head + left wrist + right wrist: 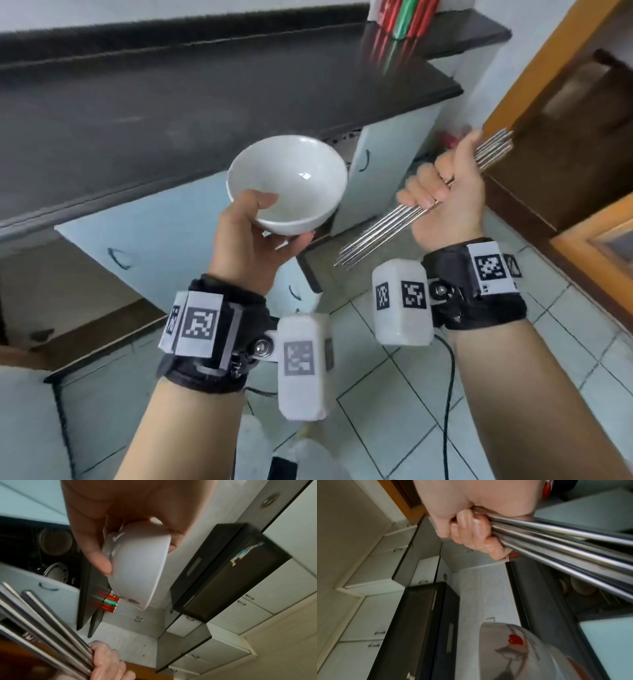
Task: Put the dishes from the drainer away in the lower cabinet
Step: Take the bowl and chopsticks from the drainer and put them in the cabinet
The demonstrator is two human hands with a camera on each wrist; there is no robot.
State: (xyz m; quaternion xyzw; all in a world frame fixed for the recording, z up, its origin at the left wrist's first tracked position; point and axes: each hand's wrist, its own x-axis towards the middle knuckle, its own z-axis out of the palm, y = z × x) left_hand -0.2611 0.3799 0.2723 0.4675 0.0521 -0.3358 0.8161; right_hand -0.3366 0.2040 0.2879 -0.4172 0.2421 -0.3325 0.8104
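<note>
Below the dark counter (171, 102), hands clasp a bowl (287, 181) and steel chopsticks (394, 226); cabinet doors (147, 240) open.

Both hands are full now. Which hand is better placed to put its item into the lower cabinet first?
Probably the left hand. Its bowl is held just above the open cabinet doors, nearer the opening. The right hand grips the chopsticks further right, beside the wooden door frame.

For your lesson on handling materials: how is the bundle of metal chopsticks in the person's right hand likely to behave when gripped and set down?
The metal chopsticks look stiff: they stay straight beyond the right hand. Their polished surfaces are probably slippery, and they already splay apart at the ends. Being thin rods, they might roll once laid down.
</note>
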